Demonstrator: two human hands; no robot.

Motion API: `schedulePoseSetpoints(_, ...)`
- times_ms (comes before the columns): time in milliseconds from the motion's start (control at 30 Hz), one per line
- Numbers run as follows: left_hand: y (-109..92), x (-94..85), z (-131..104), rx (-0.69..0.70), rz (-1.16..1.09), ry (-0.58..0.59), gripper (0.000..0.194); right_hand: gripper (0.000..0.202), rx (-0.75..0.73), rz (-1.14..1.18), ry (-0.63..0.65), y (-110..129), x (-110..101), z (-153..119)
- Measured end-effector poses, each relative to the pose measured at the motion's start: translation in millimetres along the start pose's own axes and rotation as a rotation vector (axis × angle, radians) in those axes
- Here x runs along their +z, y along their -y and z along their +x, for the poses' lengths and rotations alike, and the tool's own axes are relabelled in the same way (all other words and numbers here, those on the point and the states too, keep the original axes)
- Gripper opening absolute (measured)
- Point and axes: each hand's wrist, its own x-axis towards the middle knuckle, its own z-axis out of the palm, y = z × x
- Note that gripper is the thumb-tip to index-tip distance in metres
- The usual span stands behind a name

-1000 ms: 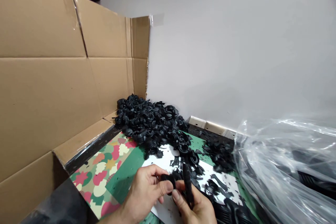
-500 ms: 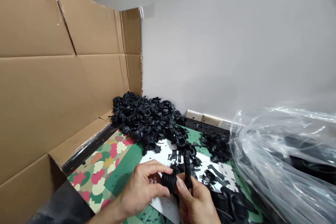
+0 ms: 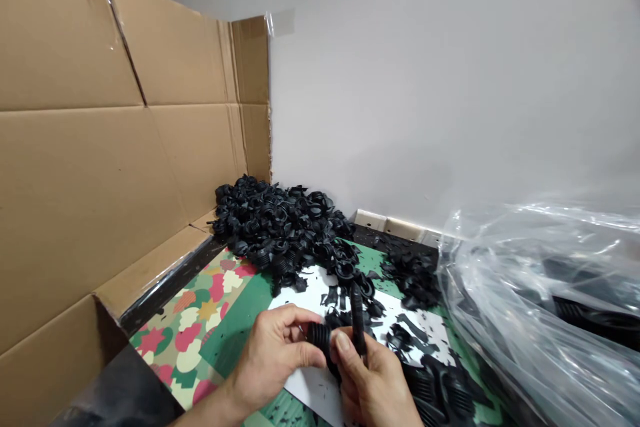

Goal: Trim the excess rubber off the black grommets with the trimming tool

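A short black ribbed piece (image 3: 319,335) sits between the two hands, above the white paper (image 3: 313,387), and how it is spanned matters most here. Taking that piece as the centre of the clock, the left hand (image 3: 275,353) lies at about eight, thumb and forefinger pinching its near end. The right hand (image 3: 373,373) lies at about four, its thumb and forefinger closed at the other end. Neither hand is clearly nearer, since both reach the piece. Its long axis looks to run roughly from nine or ten to three or four, with the ribs across it. The right hand also grips a dark stick (image 3: 357,317), nearly upright and pointing to twelve; what its tip is like cannot be told.

A clear plastic bag (image 3: 500,267) lies between two and three o'clock, with dark ribbed parts (image 3: 593,320) showing through it. More ribbed parts (image 3: 440,393) lie loose at four, just beside the right hand.

At eleven, a large heap of black scraps (image 3: 280,227) is piled by the cardboard (image 3: 190,147), which stands along nine to eleven. A smaller heap (image 3: 413,273) lies at about two. The patterned sheet (image 3: 200,320) lies at nine.
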Motion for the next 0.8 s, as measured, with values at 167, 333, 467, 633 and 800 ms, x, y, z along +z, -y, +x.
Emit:
schedulePoseSetpoints(167,0,-3.8,-3,0.077,0.216,-0.047,0.030,0.045,-0.038,-0.052,0.005,-1,4,-2)
schedulePoseSetpoints(333,-11,-3.9,-11,0.291,0.464,0.074,0.046,0.040,0.025,-0.035,0.006,0,3,-6)
schedulePoseSetpoints(467,-11,-1.3,-9,0.330,0.339,0.046,0.030,0.039,0.058,0.007,0.016,1,1,-8)
schedulePoseSetpoints(633,3,-0.9,-4,0.121,0.024,-0.018,0.025,0.039,0.135,0.111,0.062,-1,1,-7)
schedulePoseSetpoints(800,6,1.5,-4,0.059,-0.105,-0.043,0.027,0.037,0.174,0.137,0.052,-4,0,-6)
